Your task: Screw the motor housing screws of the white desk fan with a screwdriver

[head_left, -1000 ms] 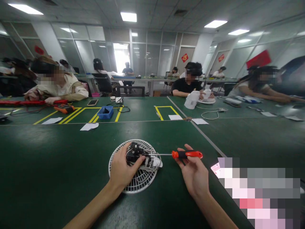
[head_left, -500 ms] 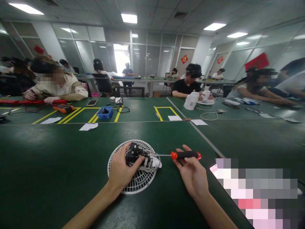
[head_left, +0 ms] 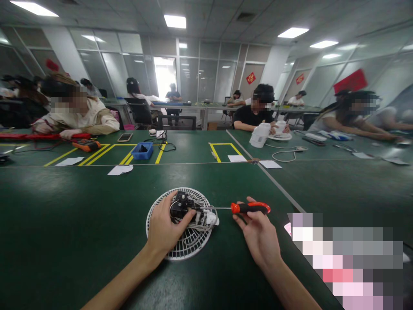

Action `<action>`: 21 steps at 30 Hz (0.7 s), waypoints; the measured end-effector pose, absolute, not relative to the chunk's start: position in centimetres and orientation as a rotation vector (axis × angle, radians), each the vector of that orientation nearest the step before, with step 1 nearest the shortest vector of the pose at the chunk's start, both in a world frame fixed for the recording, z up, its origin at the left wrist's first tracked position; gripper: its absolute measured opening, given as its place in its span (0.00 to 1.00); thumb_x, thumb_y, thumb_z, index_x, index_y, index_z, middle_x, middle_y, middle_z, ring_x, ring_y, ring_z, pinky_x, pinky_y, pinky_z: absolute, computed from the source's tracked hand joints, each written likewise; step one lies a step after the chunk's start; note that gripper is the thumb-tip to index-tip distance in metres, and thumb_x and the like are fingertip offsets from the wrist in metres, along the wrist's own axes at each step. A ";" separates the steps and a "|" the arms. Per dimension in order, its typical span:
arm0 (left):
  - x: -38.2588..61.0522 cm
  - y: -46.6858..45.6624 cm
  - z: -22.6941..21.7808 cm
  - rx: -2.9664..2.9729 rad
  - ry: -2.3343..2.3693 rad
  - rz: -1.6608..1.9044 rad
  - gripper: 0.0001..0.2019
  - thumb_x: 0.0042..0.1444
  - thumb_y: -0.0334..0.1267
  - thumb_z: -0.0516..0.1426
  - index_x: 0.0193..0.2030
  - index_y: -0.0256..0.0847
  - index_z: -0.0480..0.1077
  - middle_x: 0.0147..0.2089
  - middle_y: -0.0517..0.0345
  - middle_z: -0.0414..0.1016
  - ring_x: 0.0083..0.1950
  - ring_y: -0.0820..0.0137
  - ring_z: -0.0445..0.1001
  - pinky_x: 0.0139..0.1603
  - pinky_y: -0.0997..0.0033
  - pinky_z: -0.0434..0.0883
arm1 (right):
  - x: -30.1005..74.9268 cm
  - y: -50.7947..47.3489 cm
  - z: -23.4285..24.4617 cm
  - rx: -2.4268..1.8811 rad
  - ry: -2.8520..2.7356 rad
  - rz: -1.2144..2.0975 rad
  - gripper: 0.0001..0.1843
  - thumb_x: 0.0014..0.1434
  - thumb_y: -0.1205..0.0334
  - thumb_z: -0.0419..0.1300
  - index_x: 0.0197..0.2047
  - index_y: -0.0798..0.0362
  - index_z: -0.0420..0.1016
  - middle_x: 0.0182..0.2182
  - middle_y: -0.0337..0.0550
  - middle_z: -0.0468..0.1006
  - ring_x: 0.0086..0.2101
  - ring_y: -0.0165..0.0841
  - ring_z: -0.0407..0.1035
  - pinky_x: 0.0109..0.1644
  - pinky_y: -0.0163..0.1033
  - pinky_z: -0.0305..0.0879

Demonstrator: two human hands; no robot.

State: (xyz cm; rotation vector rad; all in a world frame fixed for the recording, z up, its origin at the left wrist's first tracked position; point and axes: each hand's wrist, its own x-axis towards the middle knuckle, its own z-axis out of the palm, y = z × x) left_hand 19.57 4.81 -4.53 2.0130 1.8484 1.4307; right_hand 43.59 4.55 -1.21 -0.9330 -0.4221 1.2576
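A white round fan grille (head_left: 190,253) lies on the green table, with a black fan motor (head_left: 179,206) and bundled pale wires on top of it. My left hand (head_left: 164,224) is closed around the motor, thumb on its near right side. In my right hand (head_left: 260,234) is a screwdriver (head_left: 250,208) with a red and black handle, held level between thumb and fingers. Its thin shaft points left and its tip reaches the motor, where the exact contact point is too small to make out. A white plastic part (head_left: 209,218) sits at the motor's right end.
Beyond the table seam stand a blue bin (head_left: 142,151), paper slips (head_left: 120,170) and an orange multimeter (head_left: 87,145). A co-worker (head_left: 258,112) across the table handles white fan parts. A pixelated area covers the lower right; a grey strip (head_left: 274,181) crosses the table.
The screwdriver handle has turned, showing more red along its top, and my right fingers have shifted slightly. My left hand and the motor stay in place.
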 end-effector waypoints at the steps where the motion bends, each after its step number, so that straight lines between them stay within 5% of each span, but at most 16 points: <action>1: 19.6 4.8 -4.5 2.017 1.845 1.433 0.32 0.57 0.59 0.62 0.62 0.42 0.66 0.57 0.47 0.77 0.57 0.54 0.76 0.61 0.47 0.73 | 43.6 4.6 -1.2 -0.933 -0.433 1.249 0.34 0.37 0.64 0.74 0.49 0.51 0.72 0.32 0.37 0.80 0.35 0.35 0.74 0.38 0.39 0.75; 5: 19.5 4.8 -4.5 2.028 1.843 1.430 0.31 0.58 0.58 0.62 0.62 0.42 0.66 0.57 0.47 0.77 0.58 0.54 0.76 0.62 0.47 0.73 | 43.3 4.7 -1.3 -0.966 -0.482 1.232 0.32 0.41 0.59 0.78 0.47 0.49 0.71 0.22 0.28 0.71 0.21 0.26 0.62 0.25 0.32 0.63; 10: 19.5 4.8 -4.6 2.027 1.843 1.431 0.31 0.58 0.57 0.62 0.62 0.42 0.66 0.57 0.47 0.77 0.58 0.54 0.76 0.62 0.46 0.72 | 43.2 4.5 -1.3 -0.982 -0.477 1.289 0.30 0.43 0.50 0.78 0.45 0.49 0.72 0.22 0.31 0.71 0.21 0.27 0.60 0.22 0.32 0.59; 15: 19.6 4.7 -4.4 2.040 1.842 1.435 0.30 0.58 0.56 0.62 0.62 0.41 0.66 0.57 0.45 0.76 0.58 0.54 0.76 0.62 0.46 0.72 | 43.6 4.3 -0.8 -0.937 -0.463 1.281 0.30 0.38 0.61 0.73 0.48 0.50 0.76 0.34 0.39 0.78 0.36 0.36 0.72 0.35 0.38 0.71; 21: 19.7 4.7 -4.3 2.043 1.842 1.425 0.30 0.58 0.56 0.62 0.61 0.41 0.66 0.58 0.45 0.76 0.58 0.53 0.76 0.61 0.46 0.72 | 43.4 4.4 -1.1 -0.955 -0.530 1.228 0.25 0.43 0.62 0.72 0.47 0.50 0.74 0.20 0.27 0.65 0.21 0.27 0.57 0.25 0.33 0.59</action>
